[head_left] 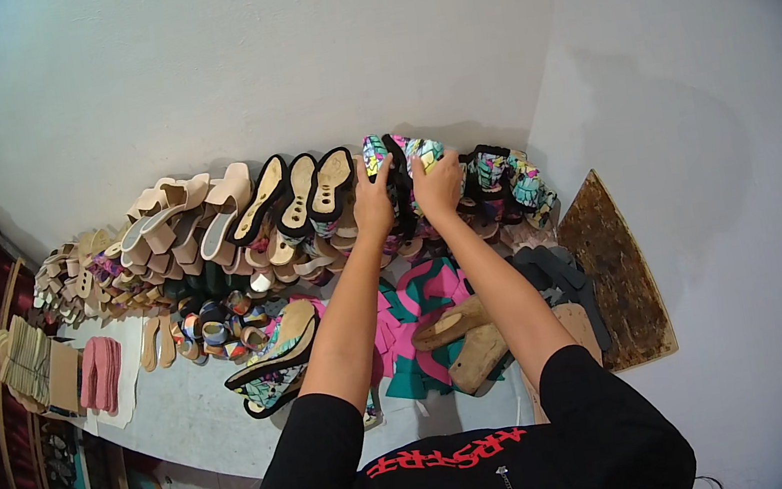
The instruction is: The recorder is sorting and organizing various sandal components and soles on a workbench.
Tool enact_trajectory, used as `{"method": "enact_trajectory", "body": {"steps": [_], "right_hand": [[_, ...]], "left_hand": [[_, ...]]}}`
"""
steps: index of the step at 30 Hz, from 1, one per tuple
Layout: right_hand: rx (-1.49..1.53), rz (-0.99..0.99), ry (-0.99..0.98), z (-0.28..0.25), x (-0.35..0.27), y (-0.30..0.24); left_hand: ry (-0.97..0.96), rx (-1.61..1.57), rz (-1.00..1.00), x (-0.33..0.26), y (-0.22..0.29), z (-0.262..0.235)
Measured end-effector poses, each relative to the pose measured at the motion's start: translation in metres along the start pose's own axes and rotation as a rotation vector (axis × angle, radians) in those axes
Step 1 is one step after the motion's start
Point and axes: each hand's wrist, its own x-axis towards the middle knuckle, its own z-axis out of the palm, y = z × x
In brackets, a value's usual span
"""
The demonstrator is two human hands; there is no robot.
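Note:
Both my arms stretch forward over the table to the row of footwear along the wall. My left hand (373, 202) is closed around a multicoloured patterned wedge sole (373, 152) with black edging, its thumb raised beside it. Close to its right, my right hand (438, 184) grips a second patterned wedge sole (421, 150), also edged in black. The hands hide the lower parts of both. Left of them stand several black-edged soles (333, 182) with pale undersides showing holes. More patterned wedges (493, 168) sit just right of my right hand.
Beige heeled sandals (174, 211) are piled farther left. Nearer me lie patterned wedges (281, 352), pink and green cut pieces (415, 372), and wooden shoe lasts (477, 358). A brown worn board (619, 281) leans at the right. Pink insoles (101, 374) rest at the table's left end.

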Motion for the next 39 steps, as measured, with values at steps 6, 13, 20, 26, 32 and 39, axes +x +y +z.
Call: {"method": "enact_trajectory", "body": {"steps": [6,13,20,26,32,39], "right_hand": [[-0.235,-0.133,-0.177,-0.013,-0.001,-0.024],[-0.427,-0.125,-0.318,-0.018,0.012,-0.031],[-0.550,-0.153,-0.343,-0.010,0.019,-0.022],[-0.514,-0.164,-0.296,0.006,0.027,-0.009],[-0.517,-0.158,-0.329,0.009,0.027,-0.006],[-0.292,-0.130,-0.367,-0.027,0.003,0.006]], "left_hand": [[0.054,-0.001,0.100,-0.002,-0.003,0.007],[-0.117,-0.081,0.074,0.002,-0.003,-0.001],[-0.119,-0.115,0.085,0.001,-0.002,0.002],[-0.195,-0.144,0.064,0.000,-0.003,-0.002],[-0.299,-0.313,0.081,-0.018,-0.016,-0.024],[-0.523,-0.560,-0.218,-0.136,-0.051,-0.116]]}}
